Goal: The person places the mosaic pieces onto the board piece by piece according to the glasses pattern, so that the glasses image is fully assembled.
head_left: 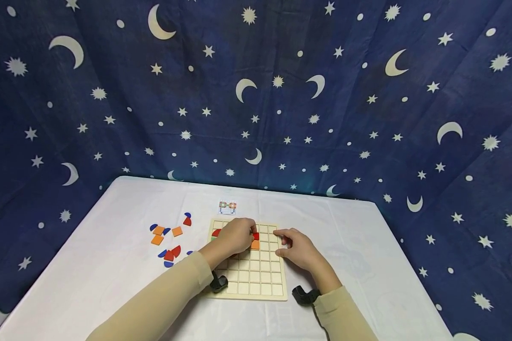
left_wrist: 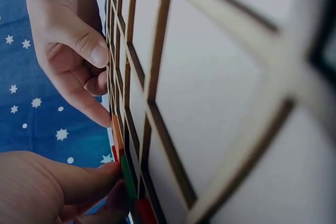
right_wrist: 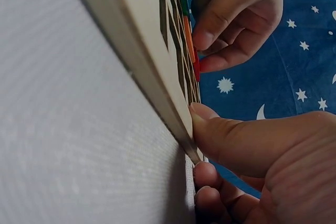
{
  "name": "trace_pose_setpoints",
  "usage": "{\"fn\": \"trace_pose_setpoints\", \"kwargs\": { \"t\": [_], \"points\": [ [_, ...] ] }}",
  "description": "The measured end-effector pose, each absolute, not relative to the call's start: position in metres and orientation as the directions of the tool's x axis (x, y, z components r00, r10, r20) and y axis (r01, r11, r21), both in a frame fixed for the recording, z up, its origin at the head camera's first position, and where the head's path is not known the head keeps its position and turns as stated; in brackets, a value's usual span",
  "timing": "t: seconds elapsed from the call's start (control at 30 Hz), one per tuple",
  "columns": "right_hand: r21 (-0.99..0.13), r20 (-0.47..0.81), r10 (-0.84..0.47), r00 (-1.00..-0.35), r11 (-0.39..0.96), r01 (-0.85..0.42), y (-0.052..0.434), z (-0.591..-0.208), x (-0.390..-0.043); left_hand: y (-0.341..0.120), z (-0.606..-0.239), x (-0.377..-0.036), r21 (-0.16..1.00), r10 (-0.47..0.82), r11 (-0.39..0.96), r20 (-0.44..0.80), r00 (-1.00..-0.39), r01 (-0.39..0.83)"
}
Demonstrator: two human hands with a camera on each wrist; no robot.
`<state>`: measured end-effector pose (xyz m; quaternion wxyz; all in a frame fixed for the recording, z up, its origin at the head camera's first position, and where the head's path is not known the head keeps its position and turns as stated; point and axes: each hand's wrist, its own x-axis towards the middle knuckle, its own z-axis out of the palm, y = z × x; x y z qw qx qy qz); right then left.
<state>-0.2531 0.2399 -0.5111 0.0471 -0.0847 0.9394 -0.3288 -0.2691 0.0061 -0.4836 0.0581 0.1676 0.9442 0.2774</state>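
Observation:
A pale wooden grid board (head_left: pixel 254 277) lies on the white-covered table. My left hand (head_left: pixel 237 234) reaches over its far part, bent fingertips at a red piece (head_left: pixel 256 236). Whether they pinch that piece or only touch it cannot be seen. Just nearer is an orange square (head_left: pixel 255 245), seated in a cell; its edge also shows beside the left thumb in the right wrist view. Another red piece (head_left: pixel 216 232) and a green piece (head_left: pixel 214 238) sit left of that hand, partly covered. Loosely bent, my right hand (head_left: pixel 300 248) touches the board's right edge with thumb and fingers.
Left of the board lie loose pieces: orange squares (head_left: pixel 157 240), red fan shapes (head_left: pixel 176 251) and blue half-rounds (head_left: pixel 168 264). A small printed pattern card (head_left: pixel 227 207) lies behind the board. A dark star-and-moon cloth (head_left: pixel 281 94) hangs beyond the table.

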Motion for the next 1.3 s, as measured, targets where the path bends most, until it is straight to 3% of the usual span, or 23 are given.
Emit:
{"fn": "trace_pose_setpoints", "kwargs": {
  "t": [0.43,0.7,0.93,1.3],
  "points": [
    [-0.628,-0.023,-0.183,-0.983,0.768,-0.128,0.239,-0.510,-0.251,-0.003,-0.477,-0.267,0.581,0.334,0.773,-0.032,-0.942,0.254],
    [-0.622,-0.017,-0.179,-0.984,0.772,-0.129,0.237,-0.508,-0.250,-0.045,-0.461,-0.261,0.652,0.309,0.721,0.002,-0.951,0.236],
    [-0.619,-0.029,-0.177,-0.984,0.776,-0.122,0.237,-0.510,-0.250,-0.091,-0.459,-0.257,0.685,0.229,0.715,-0.037,-0.973,0.142],
    [-0.627,-0.028,-0.178,-0.984,0.769,-0.122,0.237,-0.510,-0.249,-0.149,-0.469,-0.246,0.618,0.100,0.785,-0.072,-0.992,0.034]
  ]
}}
